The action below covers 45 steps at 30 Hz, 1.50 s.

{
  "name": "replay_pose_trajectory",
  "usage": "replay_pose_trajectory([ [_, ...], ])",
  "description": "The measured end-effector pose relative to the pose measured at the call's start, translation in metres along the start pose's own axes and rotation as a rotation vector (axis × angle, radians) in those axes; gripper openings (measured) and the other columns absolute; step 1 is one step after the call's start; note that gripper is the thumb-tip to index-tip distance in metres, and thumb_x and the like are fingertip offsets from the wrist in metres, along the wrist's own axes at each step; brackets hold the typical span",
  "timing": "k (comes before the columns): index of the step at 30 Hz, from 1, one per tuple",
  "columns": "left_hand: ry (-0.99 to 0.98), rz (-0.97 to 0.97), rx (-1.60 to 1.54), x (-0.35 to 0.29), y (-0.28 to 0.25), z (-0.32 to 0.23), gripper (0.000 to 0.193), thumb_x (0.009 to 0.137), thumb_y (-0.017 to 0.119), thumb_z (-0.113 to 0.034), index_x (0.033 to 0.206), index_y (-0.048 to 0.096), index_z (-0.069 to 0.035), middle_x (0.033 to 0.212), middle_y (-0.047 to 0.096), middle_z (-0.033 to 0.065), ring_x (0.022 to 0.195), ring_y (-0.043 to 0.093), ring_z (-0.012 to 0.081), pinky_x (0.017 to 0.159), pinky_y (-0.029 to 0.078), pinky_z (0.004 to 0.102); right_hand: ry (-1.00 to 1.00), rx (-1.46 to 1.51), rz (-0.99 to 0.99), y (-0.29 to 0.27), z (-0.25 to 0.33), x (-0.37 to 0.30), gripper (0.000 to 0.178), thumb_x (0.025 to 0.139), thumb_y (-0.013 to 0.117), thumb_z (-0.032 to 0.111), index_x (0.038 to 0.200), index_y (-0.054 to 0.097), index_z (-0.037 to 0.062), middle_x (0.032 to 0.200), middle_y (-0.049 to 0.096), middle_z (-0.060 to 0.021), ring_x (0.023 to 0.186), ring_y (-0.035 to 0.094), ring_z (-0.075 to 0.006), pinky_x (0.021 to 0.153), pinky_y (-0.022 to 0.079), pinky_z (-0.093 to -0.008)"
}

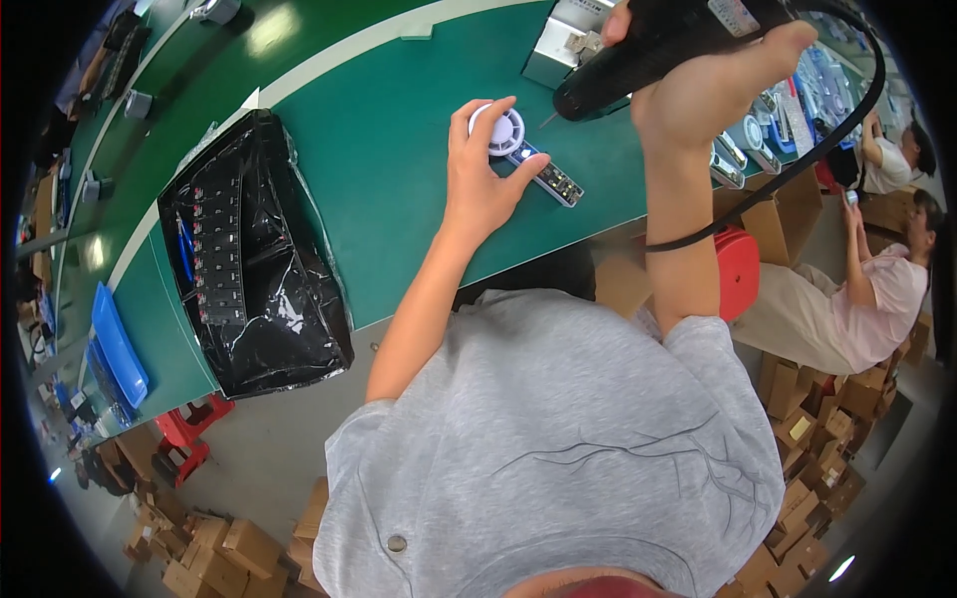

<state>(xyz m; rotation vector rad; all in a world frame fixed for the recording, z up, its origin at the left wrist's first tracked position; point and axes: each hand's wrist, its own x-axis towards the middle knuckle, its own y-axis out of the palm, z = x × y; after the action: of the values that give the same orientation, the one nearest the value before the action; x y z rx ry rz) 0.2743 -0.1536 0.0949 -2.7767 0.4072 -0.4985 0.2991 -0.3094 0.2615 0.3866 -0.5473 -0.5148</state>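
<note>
On the green tabletop lies a small handheld fan (506, 132) with a round lavender-white head. Its handle (560, 183) is open and shows a circuit board. My left hand (474, 184) grips the fan, with fingers over the round head and thumb at the top of the handle. In my right hand (688, 105) is a black electric screwdriver (643, 55), tilted, its thin bit pointing down toward the table just right of the fan. The bit's tip is apart from the fan. A black cord (837, 140) trails from the screwdriver past my right forearm.
A metal box (558, 50) stands behind the screwdriver. Left of me, a black plastic-lined tray (289, 299) holds several circuit boards (219, 249). Farther left is a blue tray (122, 344). More fan parts (760, 145) lie at right. A red stool (739, 274) and seated people are beyond.
</note>
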Motion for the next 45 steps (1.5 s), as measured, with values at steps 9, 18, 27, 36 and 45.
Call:
replay_pose_trajectory([
  [9,0.02,0.001,-0.004,0.001,0.0,0.0,0.072,0.077,0.095,-0.014,0.141,0.063,-0.007,0.139,0.055,0.0164,0.122,0.064,0.0324,0.103,0.054,0.0412,0.011,0.297,0.183,0.012,-0.018,-0.013,0.087,0.104,0.022,0.082,0.097,0.058,0.0037,0.075,0.067,-0.014,0.055,0.062,-0.0213,0.054,0.052,-0.0301],
  [18,0.006,0.007,-0.026,0.001,0.0,-0.002,0.072,0.077,0.095,-0.014,0.141,0.062,-0.007,0.139,0.056,0.0164,0.125,0.063,0.0326,0.104,0.054,0.0416,0.041,-0.24,0.027,0.006,-0.016,-0.027,0.089,0.105,0.021,0.082,0.095,0.06,0.0029,0.077,0.067,-0.0121,0.059,0.063,-0.0194,0.056,0.051,-0.0284],
  [27,0.023,0.009,-0.027,0.001,0.0,0.0,0.072,0.078,0.095,-0.015,0.142,0.062,-0.007,0.138,0.056,0.0165,0.125,0.062,0.0328,0.105,0.053,0.0416,0.06,-0.214,0.05,-0.003,-0.024,-0.031,0.097,0.099,0.019,0.09,0.092,0.062,0.0027,0.073,0.065,-0.0093,0.057,0.061,-0.0179,0.054,0.049,-0.0273],
  [36,0.047,0.014,-0.016,0.002,0.0,0.001,0.072,0.078,0.095,-0.014,0.141,0.062,-0.007,0.139,0.054,0.0173,0.123,0.063,0.0338,0.103,0.054,0.0419,-0.216,-0.133,0.512,-0.008,-0.02,-0.025,0.091,0.105,0.018,0.082,0.103,0.065,0.0043,0.08,0.07,-0.0103,0.059,0.064,-0.0208,0.056,0.054,-0.0329],
  [45,0.012,-0.014,0.071,-0.001,-0.009,-0.011,0.069,0.078,0.094,-0.012,0.14,0.064,-0.008,0.138,0.055,0.0181,0.122,0.063,0.0345,0.103,0.055,0.0425,-0.244,-0.325,-0.086,-0.017,0.011,0.043,0.084,0.107,0.021,0.077,0.085,0.06,0.0055,0.065,0.062,-0.0084,0.053,0.06,-0.0174,0.05,0.049,-0.0294],
])
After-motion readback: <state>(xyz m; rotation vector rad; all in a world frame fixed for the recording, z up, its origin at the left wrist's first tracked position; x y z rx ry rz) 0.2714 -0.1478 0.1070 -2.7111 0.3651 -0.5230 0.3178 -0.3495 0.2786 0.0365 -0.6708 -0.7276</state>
